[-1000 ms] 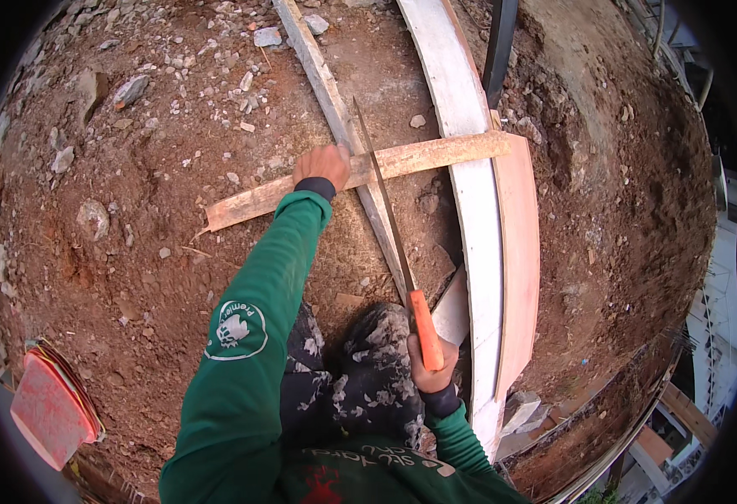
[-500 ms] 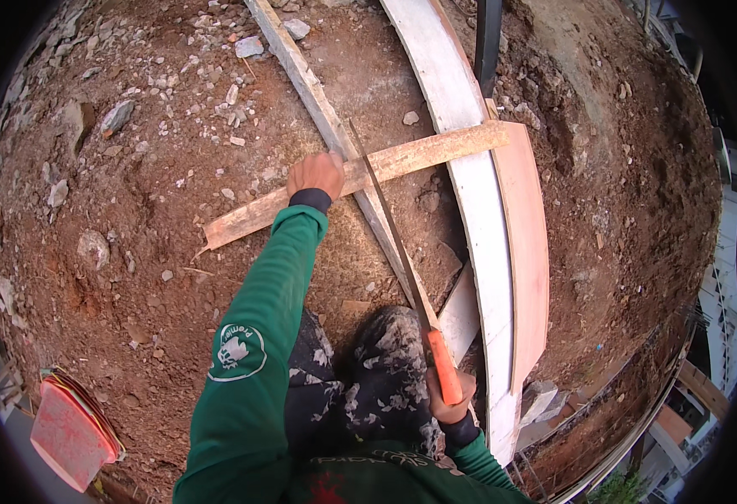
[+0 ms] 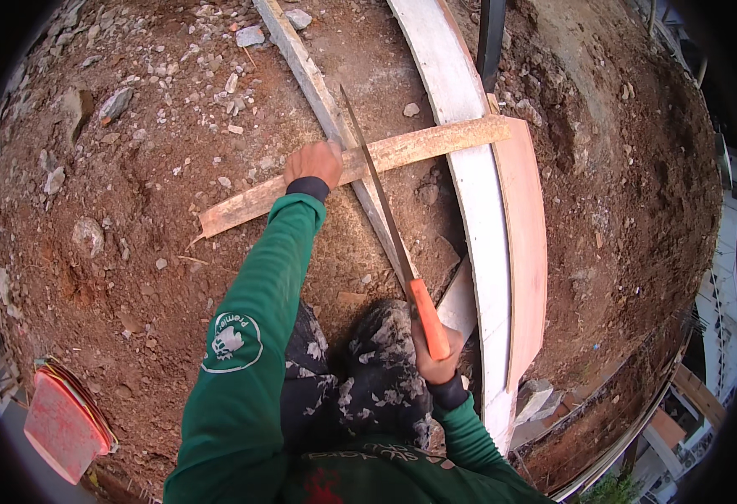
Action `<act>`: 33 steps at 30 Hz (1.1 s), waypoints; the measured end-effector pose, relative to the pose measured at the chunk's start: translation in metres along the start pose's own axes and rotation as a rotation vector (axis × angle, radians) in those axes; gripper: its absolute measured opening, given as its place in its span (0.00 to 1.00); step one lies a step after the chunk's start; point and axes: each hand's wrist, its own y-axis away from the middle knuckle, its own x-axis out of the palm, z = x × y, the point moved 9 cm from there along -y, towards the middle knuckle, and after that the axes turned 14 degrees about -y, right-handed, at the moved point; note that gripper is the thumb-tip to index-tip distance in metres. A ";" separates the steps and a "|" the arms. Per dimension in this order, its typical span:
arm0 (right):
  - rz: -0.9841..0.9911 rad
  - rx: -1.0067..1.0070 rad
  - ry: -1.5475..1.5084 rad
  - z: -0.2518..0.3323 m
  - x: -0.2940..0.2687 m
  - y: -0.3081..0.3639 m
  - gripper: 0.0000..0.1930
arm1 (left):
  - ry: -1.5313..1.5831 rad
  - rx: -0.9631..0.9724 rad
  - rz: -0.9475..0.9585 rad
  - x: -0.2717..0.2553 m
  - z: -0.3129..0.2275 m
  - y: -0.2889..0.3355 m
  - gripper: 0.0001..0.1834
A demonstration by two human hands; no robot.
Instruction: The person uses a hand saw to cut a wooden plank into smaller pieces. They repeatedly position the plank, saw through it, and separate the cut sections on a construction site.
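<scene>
A hand saw (image 3: 381,190) with an orange handle lies with its blade across a rough wooden board (image 3: 423,149). My right hand (image 3: 437,357) is wrapped round the handle, low in front of my knees. Just left of the blade, my left hand (image 3: 313,163) grips the board, its fingers closed over the far edge. The board crosses on top of a long narrow timber (image 3: 308,74), and its right end rests on a long white plank (image 3: 476,197). The blade's tip points away from me, past the board's far edge.
A pinkish plywood strip (image 3: 526,252) lies along the white plank's right side. A dark post (image 3: 490,42) stands at the far end. Stacked red dustpan-like scoops (image 3: 64,427) sit at the lower left. Stones (image 3: 117,105) are strewn over the brown soil.
My right hand has pushed the saw forward, away from me, so the blade's tip reaches farther past the board. My left hand stays on the board.
</scene>
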 end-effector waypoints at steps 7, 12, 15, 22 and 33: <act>-0.043 -0.085 0.046 0.012 0.008 -0.005 0.06 | -0.013 0.000 -0.005 -0.003 0.005 -0.010 0.29; -0.008 -0.028 0.052 -0.011 0.000 -0.003 0.04 | 0.024 0.035 0.068 0.009 0.000 -0.004 0.29; -0.040 -0.131 -0.007 -0.015 0.028 -0.065 0.05 | -0.010 0.230 -0.235 0.000 0.001 0.020 0.31; -0.029 -0.048 -0.037 -0.014 0.025 -0.053 0.06 | -0.295 0.432 -0.152 0.022 0.002 0.039 0.39; -0.141 -0.051 0.037 0.017 0.024 0.000 0.05 | -0.285 0.553 -0.124 0.035 -0.024 0.076 0.23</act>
